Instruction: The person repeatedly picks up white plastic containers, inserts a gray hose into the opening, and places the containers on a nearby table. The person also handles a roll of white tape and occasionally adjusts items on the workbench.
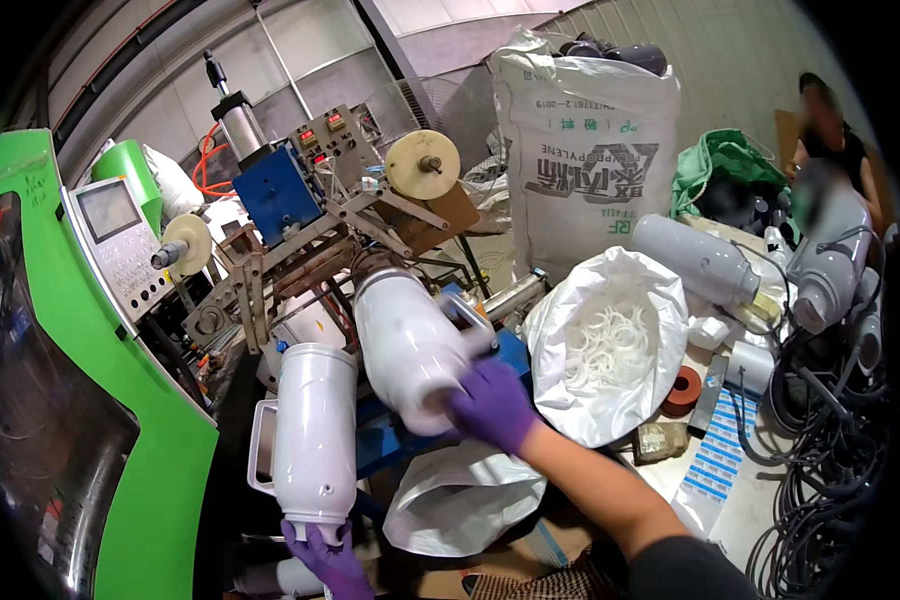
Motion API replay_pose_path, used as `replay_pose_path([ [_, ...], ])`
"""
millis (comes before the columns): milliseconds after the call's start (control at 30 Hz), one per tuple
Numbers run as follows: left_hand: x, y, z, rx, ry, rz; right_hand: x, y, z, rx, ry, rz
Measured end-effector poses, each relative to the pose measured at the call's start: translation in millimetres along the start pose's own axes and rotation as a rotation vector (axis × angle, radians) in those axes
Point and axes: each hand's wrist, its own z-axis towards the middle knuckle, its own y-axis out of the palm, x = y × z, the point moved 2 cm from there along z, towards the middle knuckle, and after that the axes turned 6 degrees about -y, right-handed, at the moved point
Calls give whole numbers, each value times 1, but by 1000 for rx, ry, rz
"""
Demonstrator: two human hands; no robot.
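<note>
My left hand, in a purple glove, grips the narrow neck of a white plastic jug shell with a side handle. That jug stands neck down, its wide end upward, left of centre. A second white jug shell tilts at the front of the machine, its wide end against the fixture and its neck toward me. My right hand, also purple-gloved and slightly blurred, is closed at that jug's neck; some fingertips are hidden.
A white sack of clear rings stands right of centre, with another white bag below. The right-hand table holds grey shells, a label sheet and black cables. A green machine borders the left. A person is at far right.
</note>
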Motion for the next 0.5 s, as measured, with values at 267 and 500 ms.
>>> replay_pose_path([
  [267,16,21,69,-43,-170,-447,-64,-196,-149,162,634,549],
  [500,194,172,156,-138,568,207,-89,-144,-156,-123,467,1045],
])
